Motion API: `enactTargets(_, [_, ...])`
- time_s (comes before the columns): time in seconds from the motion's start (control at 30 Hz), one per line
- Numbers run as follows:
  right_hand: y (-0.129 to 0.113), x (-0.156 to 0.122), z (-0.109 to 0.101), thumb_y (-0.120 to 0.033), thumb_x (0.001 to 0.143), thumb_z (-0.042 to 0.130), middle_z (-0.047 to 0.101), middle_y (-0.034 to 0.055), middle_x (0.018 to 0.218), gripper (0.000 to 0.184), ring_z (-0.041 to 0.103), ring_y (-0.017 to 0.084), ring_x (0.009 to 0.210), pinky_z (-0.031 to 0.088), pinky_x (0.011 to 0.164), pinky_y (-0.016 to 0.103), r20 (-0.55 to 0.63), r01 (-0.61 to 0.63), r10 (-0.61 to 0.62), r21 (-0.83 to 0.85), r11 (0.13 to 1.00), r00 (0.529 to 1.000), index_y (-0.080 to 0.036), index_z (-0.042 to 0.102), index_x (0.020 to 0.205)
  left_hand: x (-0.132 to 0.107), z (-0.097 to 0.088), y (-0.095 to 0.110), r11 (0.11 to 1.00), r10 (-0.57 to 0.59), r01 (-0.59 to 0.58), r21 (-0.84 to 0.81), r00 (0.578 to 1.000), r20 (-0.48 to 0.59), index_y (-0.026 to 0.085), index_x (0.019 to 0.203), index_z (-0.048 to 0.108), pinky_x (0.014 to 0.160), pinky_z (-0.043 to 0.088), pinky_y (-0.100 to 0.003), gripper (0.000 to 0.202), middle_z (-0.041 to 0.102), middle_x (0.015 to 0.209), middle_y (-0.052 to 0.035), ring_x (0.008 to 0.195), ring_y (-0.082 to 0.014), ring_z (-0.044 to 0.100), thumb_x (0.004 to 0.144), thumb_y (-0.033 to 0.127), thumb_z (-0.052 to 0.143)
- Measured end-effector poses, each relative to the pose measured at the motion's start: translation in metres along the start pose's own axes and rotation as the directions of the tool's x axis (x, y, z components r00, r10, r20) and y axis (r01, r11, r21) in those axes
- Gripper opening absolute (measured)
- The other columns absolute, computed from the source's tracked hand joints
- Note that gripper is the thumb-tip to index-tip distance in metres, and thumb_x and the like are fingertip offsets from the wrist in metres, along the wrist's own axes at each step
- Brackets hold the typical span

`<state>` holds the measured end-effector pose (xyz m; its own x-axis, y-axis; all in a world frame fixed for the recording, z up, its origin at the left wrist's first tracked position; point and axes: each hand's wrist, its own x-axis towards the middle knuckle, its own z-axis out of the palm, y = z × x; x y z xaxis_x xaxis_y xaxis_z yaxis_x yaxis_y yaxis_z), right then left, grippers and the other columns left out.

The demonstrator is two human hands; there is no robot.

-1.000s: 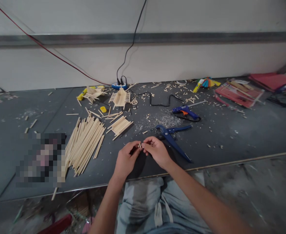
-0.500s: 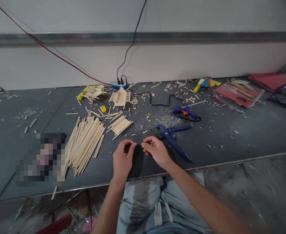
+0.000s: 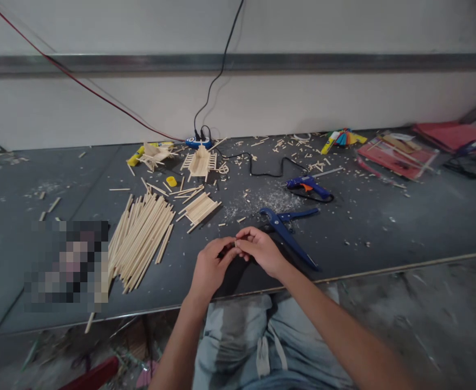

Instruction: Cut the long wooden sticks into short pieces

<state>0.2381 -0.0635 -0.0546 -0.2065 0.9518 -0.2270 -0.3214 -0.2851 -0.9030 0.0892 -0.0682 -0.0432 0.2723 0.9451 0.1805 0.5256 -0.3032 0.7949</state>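
Over the front edge of the table, my left hand (image 3: 213, 265) and my right hand (image 3: 262, 252) meet at their fingertips, both closed in a pinch. A tiny pale bit of wooden stick (image 3: 235, 244) shows at the tips of my right fingers; what my left fingers pinch is hidden. Just right of my right hand lies a blue pipe cutter (image 3: 284, 230) with its handles spread. Beyond my left hand is a small flat panel of glued sticks (image 3: 200, 211). A pile of wooden sticks (image 3: 144, 241) lies to the left.
Two stick models, a cart-like one (image 3: 200, 162) and another (image 3: 155, 155), stand at the back near a blue power socket (image 3: 199, 143). A blue glue gun (image 3: 308, 187) lies right of centre. Red sheets (image 3: 400, 154) and wood scraps are farther right. A pixelated patch covers something at left.
My left hand has moved right and its fingertips now meet those of my right hand. My right hand has stayed nearly in place.
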Motion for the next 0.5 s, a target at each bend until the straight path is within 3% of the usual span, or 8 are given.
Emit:
enactTargets(0.27, [0.0024, 0.0011, -0.0003, -0.025, 0.064, 0.066, 0.056, -0.0052, 0.062, 0.024, 0.046, 0.006, 0.045, 0.034, 0.041, 0.019, -0.051, 0.033, -0.032, 0.026, 0.999, 0.998, -0.019, 0.051, 0.081, -0.0001, 0.0010, 0.0054, 0.998, 0.015, -0.014, -0.063, 1.000, 0.026, 0.021, 0.101, 0.058, 0.069, 0.045, -0.023, 0.024, 0.062, 0.086, -0.0022, 0.074, -0.0127, 0.057, 0.077, 0.023, 0.054])
enactTargets(0.5, [0.0037, 0.0015, -0.0019, -0.023, 0.065, 0.066, 0.056, -0.0057, 0.060, 0.025, 0.049, 0.007, 0.046, 0.035, 0.040, 0.018, -0.023, 0.031, -0.030, 0.012, 0.999, 0.999, -0.019, 0.050, 0.084, -0.0001, 0.0004, 0.0070, 1.000, 0.021, -0.021, -0.020, 1.000, 0.020, 0.019, 0.091, 0.059, 0.067, 0.044, -0.022, 0.016, 0.060, 0.080, -0.0015, 0.071, -0.0119, 0.055, 0.078, 0.023, 0.051])
